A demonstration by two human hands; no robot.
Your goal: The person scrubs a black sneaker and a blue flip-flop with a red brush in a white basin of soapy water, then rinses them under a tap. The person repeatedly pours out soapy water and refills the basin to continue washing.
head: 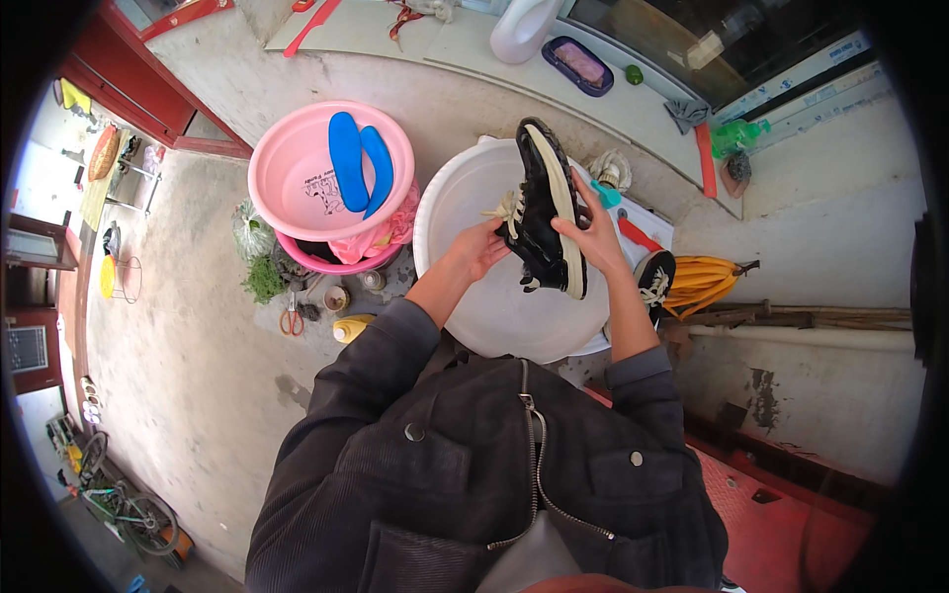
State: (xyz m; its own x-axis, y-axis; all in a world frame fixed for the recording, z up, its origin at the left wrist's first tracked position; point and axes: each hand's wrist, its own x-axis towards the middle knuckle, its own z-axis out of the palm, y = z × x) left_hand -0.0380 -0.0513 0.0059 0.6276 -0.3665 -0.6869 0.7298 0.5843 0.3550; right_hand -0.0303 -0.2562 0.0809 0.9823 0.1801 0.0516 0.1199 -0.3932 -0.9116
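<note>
My left hand (478, 248) and my right hand (592, 230) hold a black sneaker (545, 200) with a cream sole and laces, on its side above a large white plastic basin (452, 185). The left hand is at the shoe's ankle end by the laces; the right grips the sole. Two blue insoles (347, 161) lie in a pink plastic basin (274, 159) at the left. That basin rests on a darker pink one (319, 265) holding pink cloth. A second black shoe (656, 280) with pale laces is right of the white basin.
Scissors (292, 319), a yellow bottle (352, 328) and green plants (262, 279) are on the floor at the left. Behind the basins runs a ledge with a soap dish (578, 65) and a white jug (523, 31). A coiled orange hose (697, 285) hangs at the right wall.
</note>
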